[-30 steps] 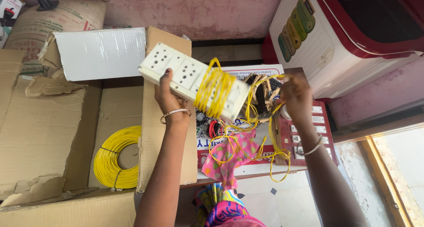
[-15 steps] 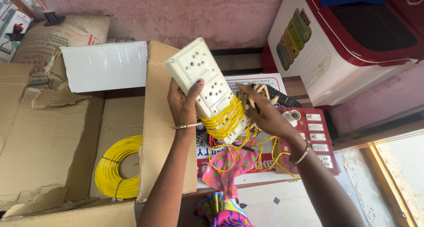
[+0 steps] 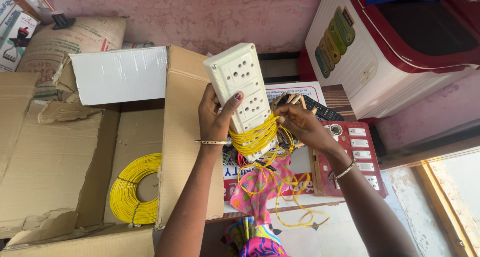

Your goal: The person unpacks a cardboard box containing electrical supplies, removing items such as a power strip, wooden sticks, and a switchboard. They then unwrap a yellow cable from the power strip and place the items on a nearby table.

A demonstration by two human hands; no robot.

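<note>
Left hand (image 3: 214,118) clenches the white socket board (image 3: 242,97) mid-length, its long axis rising up and slightly left out of that grip; yellow wire (image 3: 254,135) coils just below, where the nearer right hand (image 3: 300,124) pinches a strand

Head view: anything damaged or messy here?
Yes. The brown cardboard box on the left is torn along its flaps. Loose yellow wire trails in tangled loops below the white plastic socket board, which the left hand holds while the right hand grips the wire.
</note>
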